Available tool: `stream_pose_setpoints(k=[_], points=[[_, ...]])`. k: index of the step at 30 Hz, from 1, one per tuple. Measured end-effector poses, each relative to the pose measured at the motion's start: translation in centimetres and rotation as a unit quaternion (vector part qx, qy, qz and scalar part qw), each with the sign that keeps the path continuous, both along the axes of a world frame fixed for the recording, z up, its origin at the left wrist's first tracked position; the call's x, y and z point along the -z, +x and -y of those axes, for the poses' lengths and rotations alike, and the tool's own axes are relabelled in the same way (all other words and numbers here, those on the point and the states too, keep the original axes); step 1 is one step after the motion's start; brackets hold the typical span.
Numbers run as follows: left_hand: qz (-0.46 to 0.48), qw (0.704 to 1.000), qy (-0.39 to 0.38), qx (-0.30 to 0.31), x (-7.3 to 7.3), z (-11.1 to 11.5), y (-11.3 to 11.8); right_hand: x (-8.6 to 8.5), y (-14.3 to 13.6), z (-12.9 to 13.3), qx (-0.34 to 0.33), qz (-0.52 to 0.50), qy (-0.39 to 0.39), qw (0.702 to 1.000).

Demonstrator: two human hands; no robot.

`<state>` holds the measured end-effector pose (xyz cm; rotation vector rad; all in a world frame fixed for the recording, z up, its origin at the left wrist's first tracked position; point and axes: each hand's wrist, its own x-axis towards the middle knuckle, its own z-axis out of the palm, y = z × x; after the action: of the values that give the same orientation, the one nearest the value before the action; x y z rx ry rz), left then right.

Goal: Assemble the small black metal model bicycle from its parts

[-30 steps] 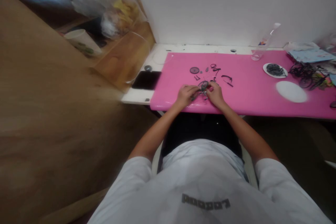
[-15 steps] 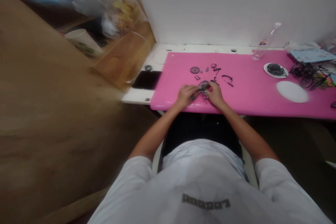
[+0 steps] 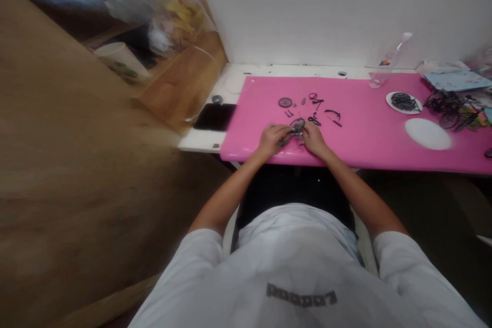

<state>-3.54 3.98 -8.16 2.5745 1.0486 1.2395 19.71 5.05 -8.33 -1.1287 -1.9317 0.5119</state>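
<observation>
Between my two hands, just above the pink table cover, is a partly assembled miniature bicycle (image 3: 296, 125) with a dark wheel and greenish frame parts. My left hand (image 3: 273, 138) is closed on its left side. At the other side, my right hand (image 3: 313, 138) pinches it with bent fingers, which partly hide the small parts there. Beyond my hands lie a loose spoked wheel (image 3: 285, 102), a small thin angled piece (image 3: 288, 114), a black handlebar-like part (image 3: 316, 98), a black looped part (image 3: 314, 121) and a curved black strip (image 3: 332, 114).
A clear plastic bottle (image 3: 388, 64) stands at the back. On the right are a white plate (image 3: 388, 100) of black parts, a white round lid or plate (image 3: 428, 134) and a heap of black miniature bicycles (image 3: 448, 108). A dark flat phone-like object (image 3: 215, 117) lies left.
My right hand has shifted slightly down and its fingers have moved, uncovering more of the black looped part behind it. My left hand stays in place.
</observation>
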Motion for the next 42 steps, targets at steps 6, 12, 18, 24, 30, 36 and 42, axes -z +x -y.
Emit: stream_pose_setpoints(k=[6, 12, 18, 24, 30, 36, 42], points=[[-0.001, 1.000, -0.002, 0.003, -0.01, 0.00, -0.10, -0.86, -0.47, 0.92, 0.056, -0.073, -0.016, 0.996], [0.001, 1.000, -0.001, 0.004, -0.04, 0.06, -0.10, -0.70, -0.25, 0.59, 0.051, -0.059, 0.013, 0.997], [0.007, 1.000, 0.007, 0.011, 0.00, 0.05, -0.09, -0.19, -0.17, 0.20, -0.016, -0.028, 0.001, 0.999], [0.001, 1.000, -0.005, 0.010, -0.01, 0.02, -0.14, -0.87, -0.46, 0.89, 0.071, -0.071, -0.007, 0.995], [0.002, 1.000, -0.003, 0.005, -0.05, 0.03, -0.06, -0.59, -0.35, 0.54, 0.055, -0.062, 0.013, 0.996], [0.002, 1.000, 0.006, 0.005, 0.08, -0.05, -0.03, -0.23, -0.21, 0.38, 0.012, -0.049, -0.024, 0.998], [-0.003, 1.000, 0.007, 0.009, 0.26, -0.15, -0.16, -0.79, -0.52, 0.84, 0.042, -0.095, -0.024, 0.994]])
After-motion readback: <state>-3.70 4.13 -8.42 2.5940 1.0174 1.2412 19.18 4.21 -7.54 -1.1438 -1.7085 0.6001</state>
